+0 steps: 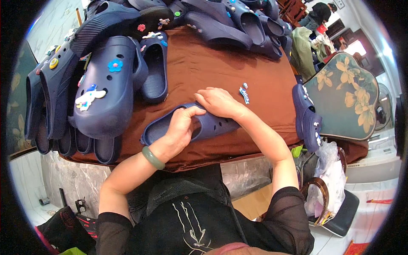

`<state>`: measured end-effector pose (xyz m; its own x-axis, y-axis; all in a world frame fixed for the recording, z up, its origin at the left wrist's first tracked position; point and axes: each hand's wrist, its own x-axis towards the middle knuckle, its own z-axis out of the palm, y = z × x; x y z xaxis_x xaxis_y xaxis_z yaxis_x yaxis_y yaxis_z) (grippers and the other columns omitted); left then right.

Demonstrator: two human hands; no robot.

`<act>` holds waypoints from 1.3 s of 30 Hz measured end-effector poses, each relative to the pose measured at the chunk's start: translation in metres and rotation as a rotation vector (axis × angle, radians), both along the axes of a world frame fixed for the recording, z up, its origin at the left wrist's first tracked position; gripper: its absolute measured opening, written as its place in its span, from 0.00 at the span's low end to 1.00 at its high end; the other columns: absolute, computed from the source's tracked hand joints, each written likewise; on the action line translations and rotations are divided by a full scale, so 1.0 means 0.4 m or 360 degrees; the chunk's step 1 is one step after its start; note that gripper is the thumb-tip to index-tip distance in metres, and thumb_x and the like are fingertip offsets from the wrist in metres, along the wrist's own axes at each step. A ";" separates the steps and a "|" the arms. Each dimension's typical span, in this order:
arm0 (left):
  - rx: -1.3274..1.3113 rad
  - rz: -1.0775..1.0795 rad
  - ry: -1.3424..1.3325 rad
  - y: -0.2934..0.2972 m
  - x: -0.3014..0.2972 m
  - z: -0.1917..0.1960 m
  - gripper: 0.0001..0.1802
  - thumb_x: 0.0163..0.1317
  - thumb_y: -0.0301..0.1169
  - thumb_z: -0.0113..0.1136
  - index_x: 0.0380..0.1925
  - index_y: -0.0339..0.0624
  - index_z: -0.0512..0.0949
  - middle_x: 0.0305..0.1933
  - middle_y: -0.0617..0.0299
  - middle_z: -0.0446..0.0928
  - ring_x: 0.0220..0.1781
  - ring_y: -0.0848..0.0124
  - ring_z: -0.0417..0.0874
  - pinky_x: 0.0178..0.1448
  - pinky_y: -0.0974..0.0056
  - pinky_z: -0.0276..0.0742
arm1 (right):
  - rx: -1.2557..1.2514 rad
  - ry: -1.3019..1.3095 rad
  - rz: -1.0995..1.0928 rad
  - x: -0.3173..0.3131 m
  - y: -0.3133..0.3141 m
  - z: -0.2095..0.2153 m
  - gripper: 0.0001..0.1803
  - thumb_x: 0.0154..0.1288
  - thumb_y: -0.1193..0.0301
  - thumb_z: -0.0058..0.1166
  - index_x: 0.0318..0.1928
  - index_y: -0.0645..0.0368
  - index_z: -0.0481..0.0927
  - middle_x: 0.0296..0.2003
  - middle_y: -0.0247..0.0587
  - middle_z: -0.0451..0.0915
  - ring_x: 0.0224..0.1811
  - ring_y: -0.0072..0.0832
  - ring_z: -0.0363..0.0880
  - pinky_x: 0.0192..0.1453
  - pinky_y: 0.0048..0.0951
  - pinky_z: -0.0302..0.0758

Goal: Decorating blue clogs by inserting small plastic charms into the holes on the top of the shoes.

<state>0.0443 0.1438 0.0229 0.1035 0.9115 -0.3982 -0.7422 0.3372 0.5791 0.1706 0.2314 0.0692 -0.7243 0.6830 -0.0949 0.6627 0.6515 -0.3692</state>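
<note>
A dark blue clog (208, 126) lies on the brown cloth in front of me, its open heel to the left and its holed toe to the right. My left hand (179, 127), with a green bangle at the wrist, grips it at the foot opening; its fingers are partly hidden inside and the thumb lies over the rim. My right hand (216, 102) bends over the far side of the upper and holds it there, its fingertips close to the left thumb. Whatever lies under the fingers is hidden. Small blue-and-white shoe charms (244, 94) rest on the cloth beyond the right hand.
Decorated blue clogs (104, 85) are heaped at the left, and more clogs (225, 32) lie along the far edge. Another pair (307, 117) hangs at the table's right edge. Flowered chair backs (344, 97) flank the brown-covered table (195, 63). A plastic bag (327, 182) sits lower right. A person (318, 15) bends far behind.
</note>
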 end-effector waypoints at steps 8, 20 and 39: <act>0.0108 -0.0110 -0.0039 -0.032 0.013 0.021 0.05 0.50 0.24 0.59 0.30 0.40 0.79 0.30 0.63 0.79 0.31 0.73 0.80 0.38 0.67 0.74 | -0.0058 0.0209 0.0102 0.004 0.029 -0.076 0.17 0.67 0.60 0.42 0.33 0.62 0.76 0.33 0.55 0.77 0.42 0.51 0.74 0.46 0.48 0.70; 0.0169 -0.0150 -0.0173 -0.035 0.001 0.008 0.06 0.55 0.28 0.59 0.32 0.39 0.78 0.34 0.63 0.79 0.35 0.71 0.80 0.41 0.66 0.73 | -0.0498 0.0639 -0.0346 0.009 0.023 -0.051 0.12 0.62 0.70 0.54 0.44 0.62 0.74 0.31 0.37 0.76 0.34 0.19 0.72 0.41 0.22 0.70; 0.0908 -0.0367 0.1221 -0.099 -0.027 0.043 0.18 0.66 0.36 0.50 0.47 0.32 0.71 0.40 0.59 0.75 0.44 0.70 0.71 0.54 0.62 0.68 | -0.0865 0.1226 -0.0687 0.037 0.118 -0.080 0.17 0.70 0.58 0.47 0.39 0.60 0.79 0.31 0.33 0.79 0.35 0.19 0.75 0.41 0.21 0.71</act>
<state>0.0333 0.1042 0.0401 0.2002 0.9778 0.0616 -0.0476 -0.0531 0.9975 0.1854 0.2784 0.0371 -0.4229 0.9024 -0.0825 0.2597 0.0334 -0.9651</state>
